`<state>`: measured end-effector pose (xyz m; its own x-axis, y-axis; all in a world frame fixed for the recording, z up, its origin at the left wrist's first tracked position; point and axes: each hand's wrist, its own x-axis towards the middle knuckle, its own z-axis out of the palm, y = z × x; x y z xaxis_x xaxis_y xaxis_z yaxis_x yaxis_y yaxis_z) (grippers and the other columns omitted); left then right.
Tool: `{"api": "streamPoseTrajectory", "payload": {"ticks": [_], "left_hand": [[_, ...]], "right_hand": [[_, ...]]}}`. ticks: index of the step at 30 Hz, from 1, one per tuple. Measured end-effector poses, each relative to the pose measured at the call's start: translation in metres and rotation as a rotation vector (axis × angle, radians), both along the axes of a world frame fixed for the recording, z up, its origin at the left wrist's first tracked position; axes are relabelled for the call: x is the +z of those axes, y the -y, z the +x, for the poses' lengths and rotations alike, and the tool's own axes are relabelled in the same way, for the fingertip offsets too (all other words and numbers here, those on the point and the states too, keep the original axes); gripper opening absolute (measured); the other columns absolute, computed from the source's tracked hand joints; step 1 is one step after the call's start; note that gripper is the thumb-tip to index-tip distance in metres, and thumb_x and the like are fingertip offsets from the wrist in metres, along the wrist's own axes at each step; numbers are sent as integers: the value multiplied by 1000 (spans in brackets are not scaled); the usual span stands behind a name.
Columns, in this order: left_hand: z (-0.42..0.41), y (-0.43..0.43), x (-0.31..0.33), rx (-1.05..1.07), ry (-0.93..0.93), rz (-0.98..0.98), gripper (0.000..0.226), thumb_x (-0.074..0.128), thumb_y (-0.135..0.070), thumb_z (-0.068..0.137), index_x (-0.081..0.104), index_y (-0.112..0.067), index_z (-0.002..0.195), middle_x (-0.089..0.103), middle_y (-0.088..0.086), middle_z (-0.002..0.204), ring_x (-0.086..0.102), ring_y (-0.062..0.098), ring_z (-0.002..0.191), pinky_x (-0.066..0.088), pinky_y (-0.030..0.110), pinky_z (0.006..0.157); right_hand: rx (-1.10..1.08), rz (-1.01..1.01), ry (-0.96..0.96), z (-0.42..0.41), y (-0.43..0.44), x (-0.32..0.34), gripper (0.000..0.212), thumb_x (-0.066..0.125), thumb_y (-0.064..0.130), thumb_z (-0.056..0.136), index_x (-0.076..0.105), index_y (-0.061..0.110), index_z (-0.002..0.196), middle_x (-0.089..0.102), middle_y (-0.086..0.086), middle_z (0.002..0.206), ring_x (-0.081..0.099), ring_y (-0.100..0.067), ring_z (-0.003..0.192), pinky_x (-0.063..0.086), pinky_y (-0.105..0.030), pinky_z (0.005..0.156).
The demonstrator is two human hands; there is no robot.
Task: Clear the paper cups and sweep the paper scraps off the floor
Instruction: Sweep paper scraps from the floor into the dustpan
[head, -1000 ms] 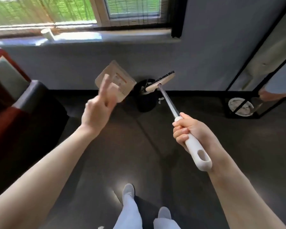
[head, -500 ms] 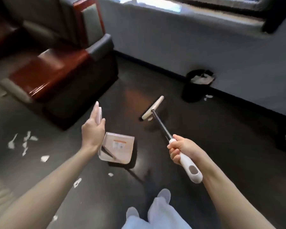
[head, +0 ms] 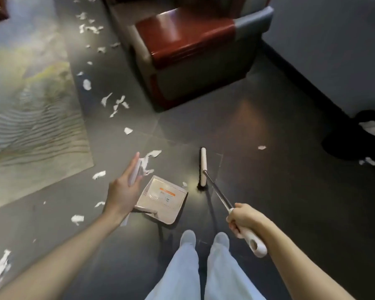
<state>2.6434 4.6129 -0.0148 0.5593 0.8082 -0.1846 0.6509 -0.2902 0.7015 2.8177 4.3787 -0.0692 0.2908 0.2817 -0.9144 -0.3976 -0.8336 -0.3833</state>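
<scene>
Dark glossy floor, tiled, catching window light.

- Pale patterned rug: far left of the dustpan, its near corner close to it.
- Red and grey armchair: well beyond the dustpan, against the wall.
- Black bin: far right of the dustpan, white paper inside, a few bits beside it.
- Person's pale trouser legs and shoes: just this side of the dustpan.
- Broom: head down on the floor just right of the dustpan, shaft slanting back to the right hand, which is wrapped tight round the white grip.
- Dustpan: low at the floor, mouth facing away from the person.
- Left hand: at the dustpan's left, fingers straight along its upright white handle; thumb hidden.
- Paper scraps: a loose trail from the dustpan's far left edge towards the armchair and along the rug; one by its right corner.
</scene>
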Motion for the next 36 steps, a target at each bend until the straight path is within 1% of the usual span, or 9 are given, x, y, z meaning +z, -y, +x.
{"api": "streamPoseTrajectory", "payload": {"ticks": [3, 6, 13, 18, 24, 27, 30, 33, 36], "left_hand": [[-37, 9, -1, 90, 8, -4, 58, 56, -11, 95, 37, -37, 143, 57, -11, 129, 60, 16, 113, 38, 15, 81], [-62, 20, -2, 205, 12, -38, 59, 56, -11, 95, 36, -40, 142, 50, -19, 127, 54, 1, 110, 34, 6, 84], [-71, 35, 0, 334, -52, 13, 58, 56, -14, 95, 36, -39, 143, 49, -19, 119, 55, 15, 85, 39, 22, 75], [-52, 29, -6, 308, -40, -10, 57, 54, -13, 95, 36, -38, 143, 43, -20, 134, 54, 23, 120, 39, 28, 91], [24, 9, -10, 183, 4, -5, 58, 54, -11, 95, 37, -36, 144, 47, -10, 140, 50, 23, 125, 35, 20, 88], [73, 12, -9, 90, 38, -55, 61, 55, -14, 94, 35, -48, 140, 55, -1, 135, 57, 40, 112, 48, 37, 84], [129, 23, -10, 43, 53, -75, 64, 55, -17, 94, 30, -63, 130, 66, 20, 113, 58, 49, 92, 46, 38, 70], [192, 44, -13, -3, 60, -50, 60, 55, -15, 94, 35, -51, 138, 66, 11, 116, 60, 41, 87, 50, 39, 79], [254, 68, -19, -47, 54, -37, 60, 55, -11, 94, 36, -40, 142, 61, 1, 127, 61, 28, 94, 45, 30, 86]], "right_hand": [[236, -46, 46, -7, -11, -13, 26, 49, 2, 78, 50, 8, 103, 54, -11, 61, 50, -20, 50, 42, -27, 49], [222, -16, 17, -6, -23, -29, 33, 44, -1, 81, 50, 7, 112, 52, -11, 67, 47, -19, 53, 42, -29, 53], [341, -22, -30, -14, -27, -32, 39, 49, 1, 82, 47, 18, 117, 59, -13, 77, 50, -17, 54, 48, -28, 56], [171, -9, -53, 34, -10, -5, 40, 46, -7, 80, 54, 18, 110, 45, -7, 56, 38, -14, 46, 35, -25, 48], [-93, -11, 39, 106, 10, 14, 66, 43, -12, 87, 38, 20, 144, 41, -2, 41, 33, -8, 31, 30, -14, 36], [-166, -26, 97, 142, 26, 13, 69, 44, -11, 86, 34, 19, 147, 42, -4, 46, 35, -10, 34, 31, -16, 38], [-234, -41, 123, 190, 46, 12, 72, 47, -10, 86, 30, 19, 149, 46, -6, 50, 39, -14, 39, 34, -19, 40], [-216, -106, 154, 247, 70, 4, 68, 51, -7, 84, 36, 20, 145, 52, -13, 66, 46, -17, 46, 41, -24, 45], [-83, -187, 222, 300, 93, -7, 58, 53, -5, 74, 49, 11, 129, 58, -19, 81, 56, -29, 66, 49, -36, 64]]}}
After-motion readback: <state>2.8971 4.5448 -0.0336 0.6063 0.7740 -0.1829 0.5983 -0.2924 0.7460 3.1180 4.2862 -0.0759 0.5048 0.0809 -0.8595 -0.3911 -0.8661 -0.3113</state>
